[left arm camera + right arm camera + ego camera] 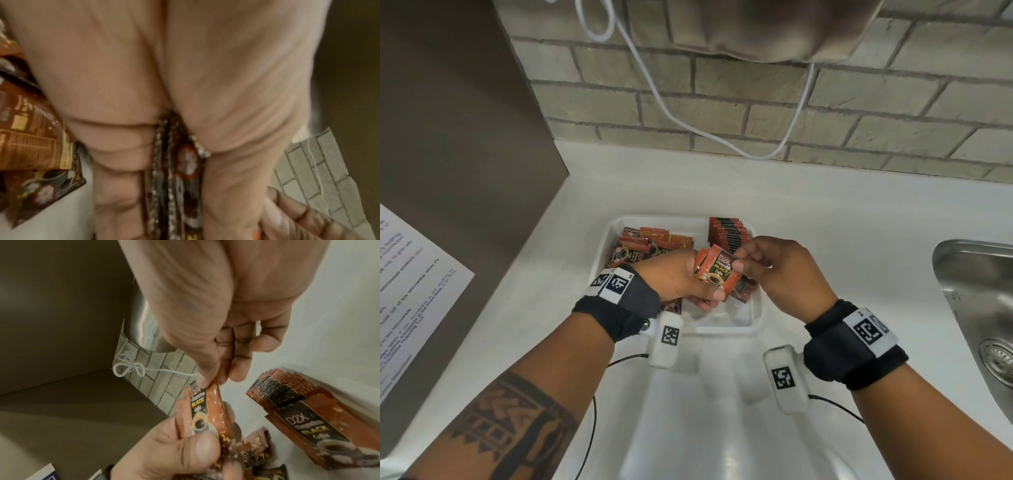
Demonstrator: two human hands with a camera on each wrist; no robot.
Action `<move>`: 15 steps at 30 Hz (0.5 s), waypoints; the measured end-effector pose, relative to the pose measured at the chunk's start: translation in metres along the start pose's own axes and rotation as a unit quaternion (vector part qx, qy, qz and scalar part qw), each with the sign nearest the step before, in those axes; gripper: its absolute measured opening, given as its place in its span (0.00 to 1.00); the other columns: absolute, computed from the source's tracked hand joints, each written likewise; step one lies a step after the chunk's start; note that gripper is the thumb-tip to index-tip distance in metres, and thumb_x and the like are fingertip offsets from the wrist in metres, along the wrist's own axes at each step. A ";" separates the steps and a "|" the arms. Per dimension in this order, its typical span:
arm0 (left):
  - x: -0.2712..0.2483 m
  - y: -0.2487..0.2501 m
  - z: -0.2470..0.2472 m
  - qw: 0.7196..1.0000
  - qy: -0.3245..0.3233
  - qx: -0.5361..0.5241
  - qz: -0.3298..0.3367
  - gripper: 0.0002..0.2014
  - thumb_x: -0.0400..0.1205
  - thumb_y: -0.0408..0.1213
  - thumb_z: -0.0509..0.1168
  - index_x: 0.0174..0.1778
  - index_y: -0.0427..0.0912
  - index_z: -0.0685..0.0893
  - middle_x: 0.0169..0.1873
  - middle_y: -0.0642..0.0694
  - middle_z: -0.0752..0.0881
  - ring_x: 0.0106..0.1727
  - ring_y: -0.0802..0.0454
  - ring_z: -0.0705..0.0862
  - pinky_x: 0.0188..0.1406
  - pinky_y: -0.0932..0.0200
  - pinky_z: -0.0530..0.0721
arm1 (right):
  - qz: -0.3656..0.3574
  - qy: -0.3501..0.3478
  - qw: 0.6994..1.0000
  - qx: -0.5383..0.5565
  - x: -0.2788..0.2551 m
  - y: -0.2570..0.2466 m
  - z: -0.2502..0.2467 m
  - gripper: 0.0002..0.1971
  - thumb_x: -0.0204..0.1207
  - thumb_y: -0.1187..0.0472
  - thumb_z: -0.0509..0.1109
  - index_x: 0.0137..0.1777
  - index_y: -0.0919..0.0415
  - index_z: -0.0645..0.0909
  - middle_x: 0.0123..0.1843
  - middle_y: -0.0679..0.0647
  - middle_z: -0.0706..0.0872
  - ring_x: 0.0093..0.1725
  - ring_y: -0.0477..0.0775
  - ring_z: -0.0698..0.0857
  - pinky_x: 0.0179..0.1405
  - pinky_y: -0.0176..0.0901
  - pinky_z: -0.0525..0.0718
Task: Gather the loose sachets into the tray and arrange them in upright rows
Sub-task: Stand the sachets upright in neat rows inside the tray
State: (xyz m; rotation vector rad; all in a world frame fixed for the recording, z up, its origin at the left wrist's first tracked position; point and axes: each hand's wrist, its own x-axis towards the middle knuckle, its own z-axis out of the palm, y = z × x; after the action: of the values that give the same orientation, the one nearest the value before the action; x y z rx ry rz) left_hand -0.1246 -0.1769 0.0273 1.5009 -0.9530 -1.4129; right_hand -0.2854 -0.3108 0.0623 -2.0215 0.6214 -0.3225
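Above the white plastic tray [755, 320], my left hand [681, 277] grips a small stack of orange-and-black coffee sachets [717, 274] while my right hand [784, 270] pinches the front one's top corner, squaring them, I judge, before standing them beside the upright row [729, 233].

Rt hand [222, 331] pinching top of orange-black foil coffee sachet [59, 410]; lt hand [174, 451] gripping bottom w/ thumb. Upright sachet row [292, 395] beside.
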 end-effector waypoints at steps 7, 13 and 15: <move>0.000 0.004 0.001 0.992 0.064 0.108 0.004 0.14 0.74 0.33 0.81 0.53 0.41 0.87 0.42 0.42 0.91 0.40 0.48 0.91 0.45 0.48 0.91 | -0.032 0.018 0.998 -0.051 0.000 -0.002 -0.003 0.03 0.75 0.62 0.79 0.41 0.55 0.89 0.35 0.45 0.90 0.30 0.44 0.86 0.33 0.23 0.78; -0.007 0.002 -0.018 0.941 0.069 0.312 -0.114 0.17 0.78 0.54 0.75 0.45 0.41 0.89 0.35 0.37 0.91 0.32 0.48 0.87 0.39 0.50 0.90 | -0.016 0.004 0.985 -0.173 -0.001 0.015 -0.006 0.05 0.76 0.63 0.76 0.42 0.53 0.90 0.36 0.39 0.88 0.34 0.35 0.82 0.36 0.19 0.74; -0.004 0.002 -0.018 0.907 0.062 0.389 -0.146 0.23 0.79 0.60 0.71 0.44 0.40 0.88 0.35 0.40 0.91 0.30 0.50 0.86 0.40 0.53 0.88 | -0.009 -0.001 0.976 -0.215 -0.001 0.021 -0.005 0.06 0.77 0.62 0.74 0.42 0.52 0.91 0.37 0.39 0.84 0.35 0.34 0.79 0.36 0.19 0.72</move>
State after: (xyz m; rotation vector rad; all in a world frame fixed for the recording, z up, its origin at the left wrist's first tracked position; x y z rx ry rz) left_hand -0.1070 -0.1720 0.0305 2.3729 -1.3424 -1.1539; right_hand -0.2952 -0.3229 0.0466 -2.4417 0.7190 -0.2065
